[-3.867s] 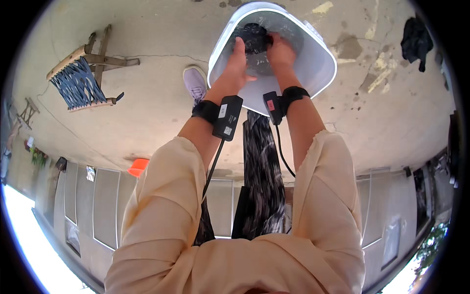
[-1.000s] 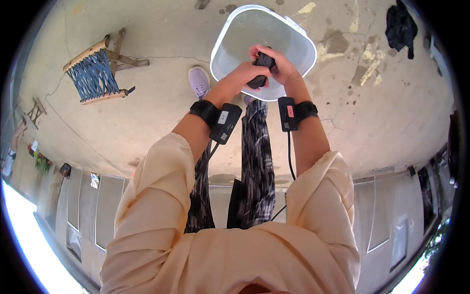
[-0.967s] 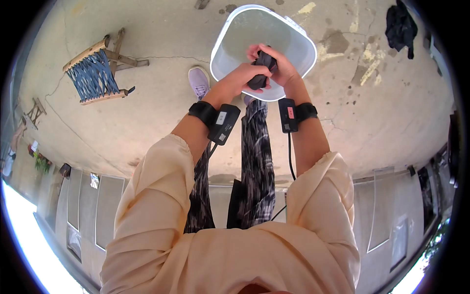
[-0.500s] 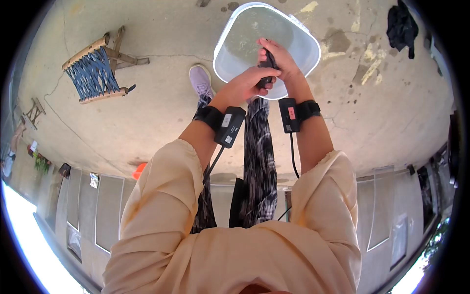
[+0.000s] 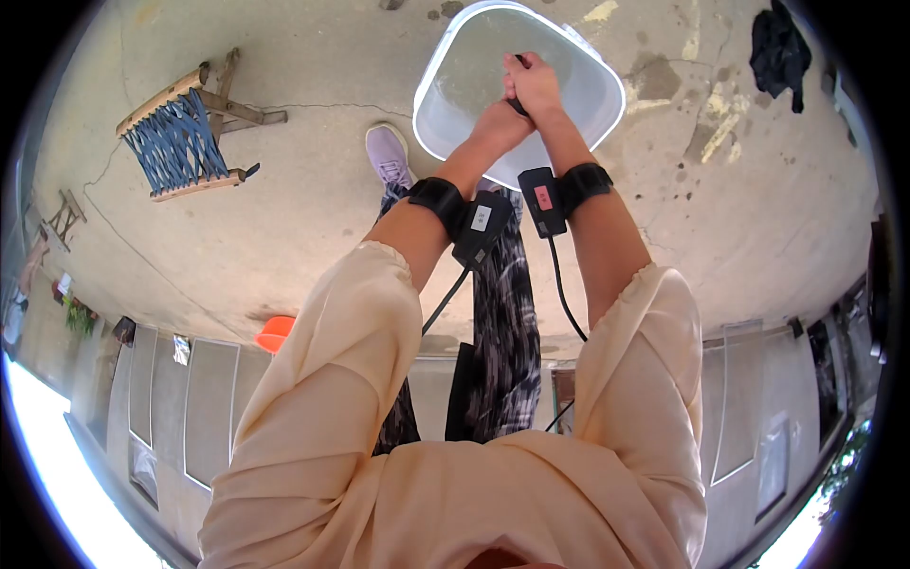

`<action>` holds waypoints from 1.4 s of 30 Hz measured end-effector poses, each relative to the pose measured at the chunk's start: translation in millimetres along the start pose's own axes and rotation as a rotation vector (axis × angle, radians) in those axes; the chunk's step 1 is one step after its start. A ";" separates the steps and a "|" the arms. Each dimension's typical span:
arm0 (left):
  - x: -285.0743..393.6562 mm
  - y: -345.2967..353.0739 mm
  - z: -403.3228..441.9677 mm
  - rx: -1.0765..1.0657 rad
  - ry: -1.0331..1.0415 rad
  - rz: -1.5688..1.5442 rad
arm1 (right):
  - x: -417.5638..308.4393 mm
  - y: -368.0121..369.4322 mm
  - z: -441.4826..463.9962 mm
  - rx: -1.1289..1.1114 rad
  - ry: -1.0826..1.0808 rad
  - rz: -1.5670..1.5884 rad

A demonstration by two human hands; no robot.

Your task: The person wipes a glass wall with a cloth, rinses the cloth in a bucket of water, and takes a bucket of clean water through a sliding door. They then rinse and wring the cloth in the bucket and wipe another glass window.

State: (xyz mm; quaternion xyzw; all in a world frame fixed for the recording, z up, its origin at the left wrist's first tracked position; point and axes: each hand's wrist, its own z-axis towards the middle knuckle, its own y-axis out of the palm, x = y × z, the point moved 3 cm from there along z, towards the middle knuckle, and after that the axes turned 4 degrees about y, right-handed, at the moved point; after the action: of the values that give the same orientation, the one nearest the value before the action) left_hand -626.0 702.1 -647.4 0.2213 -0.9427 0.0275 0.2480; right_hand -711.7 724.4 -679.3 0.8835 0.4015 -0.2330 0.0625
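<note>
A bunched black cloth (image 5: 517, 106) is gripped between my two hands, mostly hidden by the fingers. My left hand (image 5: 502, 128) is closed around its nearer end, and my right hand (image 5: 536, 87) is closed around the farther part. Both hands are close together above a white plastic tub (image 5: 438, 125) with rounded corners. Cloudy water (image 5: 471, 68) lies inside the tub, below my hands. Each wrist wears a black strap with a small box and a cable.
A folding stool (image 5: 180, 142) with blue cord webbing stands on the concrete at the left. Black fabric (image 5: 780, 57) lies at the far right. An orange object (image 5: 275, 333) is by my left sleeve. My shoe (image 5: 388, 154) is beside the tub.
Both hands have moved farther out over the tub and turned, with the black cloth still between them. Less of the cloth shows now. The tub has hardly moved.
</note>
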 end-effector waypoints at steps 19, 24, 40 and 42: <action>97.8 -3.3 -284.2 -0.159 0.079 -1.262 | -128.4 -32.6 -400.4 -0.310 -0.261 0.412; 173.8 3.7 -390.3 -0.470 0.092 -1.151 | -149.9 -32.1 -484.6 -0.667 -0.139 0.839; 350.8 127.1 -444.9 -0.016 1.162 0.564 | -202.5 -211.7 -496.0 -0.572 -0.399 0.626; 372.0 158.0 -435.8 0.019 1.124 0.696 | -207.8 -264.2 -490.4 -0.481 -0.415 0.549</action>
State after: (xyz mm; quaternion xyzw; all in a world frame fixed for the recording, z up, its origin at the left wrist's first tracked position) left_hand -785.3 764.7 -78.3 -0.1422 -0.6861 0.2255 0.6769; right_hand -847.7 905.9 -129.8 0.8522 0.1730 -0.2803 0.4065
